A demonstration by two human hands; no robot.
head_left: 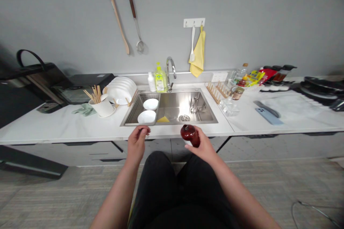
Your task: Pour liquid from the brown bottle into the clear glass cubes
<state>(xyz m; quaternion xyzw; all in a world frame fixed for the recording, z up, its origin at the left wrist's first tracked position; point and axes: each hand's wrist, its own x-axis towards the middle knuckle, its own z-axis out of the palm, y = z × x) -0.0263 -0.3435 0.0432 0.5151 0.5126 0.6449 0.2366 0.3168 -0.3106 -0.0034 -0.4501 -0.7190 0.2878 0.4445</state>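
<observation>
**Risk 1:** the glossy dark red bottle [190,135] sits in 1 hand only; a slip of the fingers could drop it to the floor below the front edge of the tabletop [53,127].
**Risk 2:** if it tipped forward instead, it could strike the 2 white bowls [146,116] or the stainless steel sink [185,109]. Whether its surface is wet: cannot tell.
**Right hand [201,145]:** closed around the lower body of the dark red bottle, with the top of the bottle exposed; forearm angled up and inward from the lower right.
**Left hand [137,141]:** raised at the front edge of the tabletop, fingers [143,129] loosely curled, nothing visible in the grip; forearm rising from the lower left.
**Hands:** well apart, either side of the person's lap, with the sink's front rim just ahead.
**Bottle position:** at the front edge, right of the tabletop's middle, in line with the sink's main compartment; contact with the tabletop: cannot tell.
**Sink:** 2 compartments; the 2 white bowls lie in the left one, and a yellow sponge [163,119] lies in the main one.
**Rest:** chrome faucet [168,73], green dish soap bottle [160,80], stacked white plates [120,89], white mug of wooden chopsticks [103,107], wooden plate rack [216,91].
</observation>
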